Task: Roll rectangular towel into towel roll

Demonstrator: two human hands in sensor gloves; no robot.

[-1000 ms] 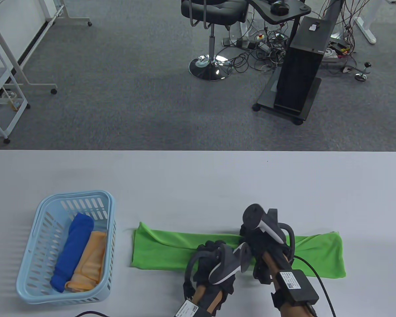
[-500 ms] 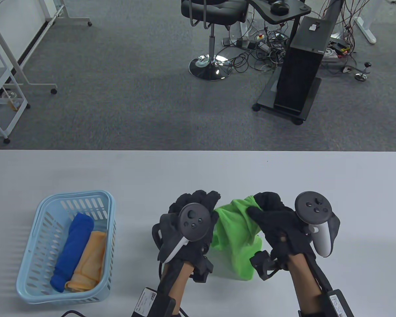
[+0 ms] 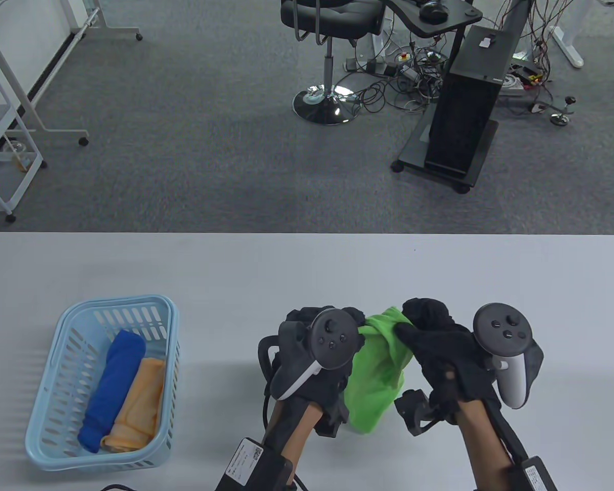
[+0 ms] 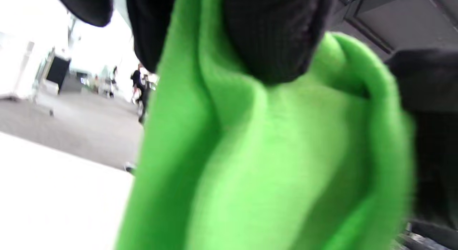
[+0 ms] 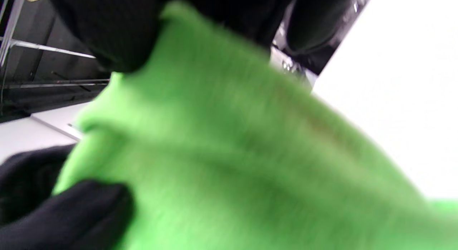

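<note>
Basket (image 3: 61,327) left of towel (image 3: 376,378)

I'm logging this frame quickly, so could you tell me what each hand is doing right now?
Left hand: grips the green towel, lifted off the table.
Right hand: grips the same towel at its top.

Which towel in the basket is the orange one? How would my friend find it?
Look at the left side of the grey table for the light blue basket. Two rolled towels lie inside, side by side. The orange towel is the pale one on the right, next to the dark blue towel.
</note>
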